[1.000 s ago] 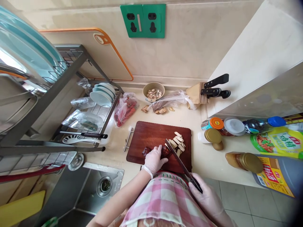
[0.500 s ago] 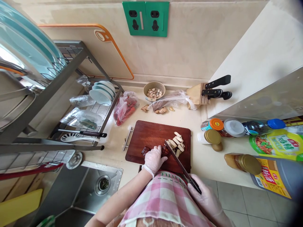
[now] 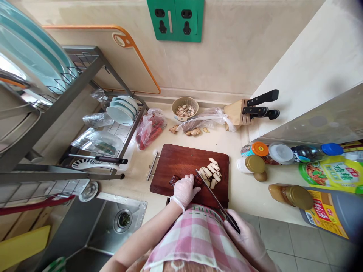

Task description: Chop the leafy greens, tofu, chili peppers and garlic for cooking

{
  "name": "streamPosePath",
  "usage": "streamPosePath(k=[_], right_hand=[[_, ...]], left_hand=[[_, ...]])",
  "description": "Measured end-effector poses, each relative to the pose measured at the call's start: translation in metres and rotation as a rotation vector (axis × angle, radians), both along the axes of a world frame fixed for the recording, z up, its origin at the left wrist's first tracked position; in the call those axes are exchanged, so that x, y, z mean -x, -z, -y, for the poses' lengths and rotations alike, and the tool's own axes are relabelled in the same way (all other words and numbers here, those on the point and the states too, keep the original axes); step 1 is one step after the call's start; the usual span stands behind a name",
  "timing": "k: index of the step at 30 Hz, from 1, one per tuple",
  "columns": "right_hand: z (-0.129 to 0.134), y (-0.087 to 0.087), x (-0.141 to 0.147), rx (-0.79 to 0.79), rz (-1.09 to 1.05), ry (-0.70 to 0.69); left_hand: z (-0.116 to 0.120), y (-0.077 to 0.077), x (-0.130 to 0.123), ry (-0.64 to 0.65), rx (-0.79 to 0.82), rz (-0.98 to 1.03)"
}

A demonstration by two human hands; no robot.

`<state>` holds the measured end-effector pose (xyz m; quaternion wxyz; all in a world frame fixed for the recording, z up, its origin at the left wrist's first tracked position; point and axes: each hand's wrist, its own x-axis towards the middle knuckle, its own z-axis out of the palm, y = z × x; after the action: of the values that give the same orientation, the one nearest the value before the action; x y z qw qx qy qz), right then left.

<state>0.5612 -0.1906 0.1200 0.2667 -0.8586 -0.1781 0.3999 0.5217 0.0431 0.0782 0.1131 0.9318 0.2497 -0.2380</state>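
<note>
My left hand [image 3: 184, 192], in a clear glove, is closed over a dark reddish-brown, glossy piece of food [image 3: 174, 180] on the brown cutting board [image 3: 172, 160]. Its ends show on both sides of my fingers; its exact kind I cannot make out. In my right hand [image 3: 245, 232], also gloved, is the black handle of a kitchen knife [image 3: 212, 192]. The blade slants up and left, its tip beside the right end of the dark piece. Pale slices with dark rims [image 3: 214, 166] lie loosely heaped just right of the blade.
Behind the board are a strainer bowl [image 3: 185, 101] with pale pieces, ginger [image 3: 193, 132], a plastic bag of red items [image 3: 151, 130] and a knife block [image 3: 236, 112]. Jars [image 3: 254, 164] and bottles line the right. A dish rack [image 3: 124, 145] and sink [image 3: 106, 219] are on the left.
The knife blade has turned slightly, showing a thinner edge, and its tip has shifted a little left. My left hand keeps its place on the dark piece.
</note>
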Motion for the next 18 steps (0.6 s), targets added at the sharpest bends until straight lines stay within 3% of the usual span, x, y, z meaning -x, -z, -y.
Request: streamPosePath(k=[8,13,18], right_hand=[[0.002,0.006,-0.001,0.051,0.068,-0.08],[-0.023,0.022,-0.004,0.145,0.145,-0.204],[-0.041,0.028,-0.005,0.109,0.157,-0.184]], left_hand=[[0.002,-0.002,-0.003,0.002,0.03,-0.023],[0.001,-0.001,-0.003,0.005,0.035,-0.027],[0.001,-0.002,-0.003,0.013,0.044,0.002]])
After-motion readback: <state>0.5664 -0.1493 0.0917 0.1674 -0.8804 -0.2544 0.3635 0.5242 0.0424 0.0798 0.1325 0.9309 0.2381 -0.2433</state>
